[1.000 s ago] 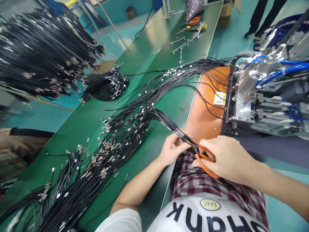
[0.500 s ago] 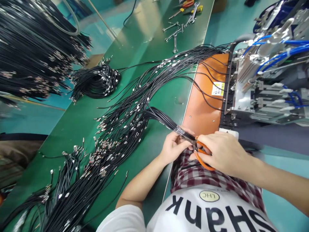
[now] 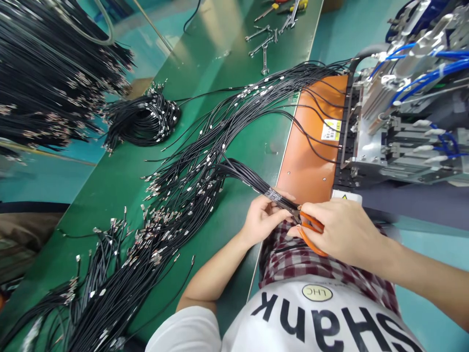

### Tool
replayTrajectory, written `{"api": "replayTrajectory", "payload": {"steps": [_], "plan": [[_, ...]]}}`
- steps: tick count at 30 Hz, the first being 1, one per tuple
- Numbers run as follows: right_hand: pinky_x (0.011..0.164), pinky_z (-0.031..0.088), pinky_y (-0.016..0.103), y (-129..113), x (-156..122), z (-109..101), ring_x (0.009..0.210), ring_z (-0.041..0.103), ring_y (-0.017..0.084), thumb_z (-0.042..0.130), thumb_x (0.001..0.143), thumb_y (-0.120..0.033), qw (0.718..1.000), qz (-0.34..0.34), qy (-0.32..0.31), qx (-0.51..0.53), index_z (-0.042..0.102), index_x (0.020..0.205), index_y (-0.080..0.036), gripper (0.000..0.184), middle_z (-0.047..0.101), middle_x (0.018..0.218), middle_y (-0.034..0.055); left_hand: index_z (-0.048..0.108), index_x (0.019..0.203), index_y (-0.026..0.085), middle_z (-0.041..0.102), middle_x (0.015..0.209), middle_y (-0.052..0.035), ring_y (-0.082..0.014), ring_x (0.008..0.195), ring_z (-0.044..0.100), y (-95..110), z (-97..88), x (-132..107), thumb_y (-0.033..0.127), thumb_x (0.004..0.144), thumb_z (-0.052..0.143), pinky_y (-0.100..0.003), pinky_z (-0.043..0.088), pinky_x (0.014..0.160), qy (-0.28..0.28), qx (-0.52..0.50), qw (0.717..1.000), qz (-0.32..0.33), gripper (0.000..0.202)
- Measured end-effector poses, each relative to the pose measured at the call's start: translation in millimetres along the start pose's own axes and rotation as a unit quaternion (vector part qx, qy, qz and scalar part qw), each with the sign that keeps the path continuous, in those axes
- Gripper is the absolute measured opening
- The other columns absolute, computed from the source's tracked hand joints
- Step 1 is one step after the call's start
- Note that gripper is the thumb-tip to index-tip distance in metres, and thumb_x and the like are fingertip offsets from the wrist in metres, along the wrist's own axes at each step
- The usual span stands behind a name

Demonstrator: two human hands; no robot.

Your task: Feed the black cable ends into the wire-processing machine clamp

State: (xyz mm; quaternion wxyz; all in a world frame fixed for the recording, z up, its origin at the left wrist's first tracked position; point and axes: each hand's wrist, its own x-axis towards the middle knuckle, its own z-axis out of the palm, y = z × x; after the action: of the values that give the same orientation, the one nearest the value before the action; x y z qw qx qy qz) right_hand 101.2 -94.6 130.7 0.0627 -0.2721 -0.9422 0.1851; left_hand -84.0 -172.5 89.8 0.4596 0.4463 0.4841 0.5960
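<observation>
My left hand (image 3: 264, 218) is closed around the end of a bundle of black cables (image 3: 249, 177), just past a clear wrap that binds them. In my right hand (image 3: 339, 227) is a pair of orange-handled pliers (image 3: 313, 240), with fingers around the grips. The jaws sit at the cable ends, close to my left fingertips; exactly what lies between them is too small to make out. From my hands the bundle runs back to a large spread of loose black cables (image 3: 205, 186) with metal ends and white tags on the green table (image 3: 242, 254).
A coil of black cables (image 3: 161, 120) lies farther back. Thick bunches of cables (image 3: 47, 73) hang at upper left. Several wrenches (image 3: 265, 59) lie at the far end. A machine (image 3: 395, 122) with an orange cover (image 3: 304, 156) stands at right, cables running into it.
The view has shifted slightly. The pliers' handles look a little closer together, and their jaws remain at the cable ends. My left hand keeps its hold.
</observation>
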Motion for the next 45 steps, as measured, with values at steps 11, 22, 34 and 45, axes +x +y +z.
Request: {"api": "replayTrajectory", "payload": {"steps": [11,22,34,45], "plan": [[0.059,0.022,0.031,-9.0,2.5,1.6,0.052,0.051,0.018,0.058,0.09,-0.067,0.999,-0.033,0.038,-0.013,0.059,0.072,-0.021,0.049,0.063,0.058,0.0003,0.076,0.107,0.016,0.074,0.098,-0.0089,-0.0159,0.081,0.072,0.2,-0.6,-3.1,0.041,0.081,0.08,-0.025,0.059,0.075,-0.022,0.009,0.999,0.027,0.036],[0.059,0.019,0.031,-3.8,2.6,2.6,0.052,0.051,0.018,0.056,0.096,-0.051,0.996,-0.047,0.053,-0.047,0.058,0.07,-0.02,0.041,0.063,0.057,0.0016,0.077,0.102,0.015,0.072,0.097,-0.0086,-0.0182,0.089,0.071,-0.8,-1.5,-3.2,0.044,0.08,0.081,-0.025,0.059,0.076,-0.012,0.019,0.999,0.043,0.036],[0.059,0.016,0.03,-12.6,6.8,0.5,0.052,0.045,0.017,0.064,0.088,-0.047,0.999,-0.02,0.03,-0.028,0.056,0.067,-0.021,0.034,0.063,0.057,0.0003,0.076,0.099,0.014,0.071,0.096,-0.0089,-0.0169,0.083,0.067,-6.6,0.7,-10.2,0.053,0.081,0.076,-0.028,0.056,0.079,-0.03,0.067,0.997,0.04,0.042],[0.061,0.021,0.031,-4.7,-6.9,-12.8,0.051,0.047,0.015,0.059,0.09,-0.053,0.999,-0.026,0.038,-0.009,0.05,0.066,-0.021,0.041,0.057,0.054,-0.002,0.072,0.101,0.012,0.074,0.091,-0.008,-0.016,0.068,0.071,1.5,0.0,-9.5,0.041,0.076,0.085,-0.028,0.062,0.066,-0.036,-0.046,0.995,-0.085,0.041]]}}
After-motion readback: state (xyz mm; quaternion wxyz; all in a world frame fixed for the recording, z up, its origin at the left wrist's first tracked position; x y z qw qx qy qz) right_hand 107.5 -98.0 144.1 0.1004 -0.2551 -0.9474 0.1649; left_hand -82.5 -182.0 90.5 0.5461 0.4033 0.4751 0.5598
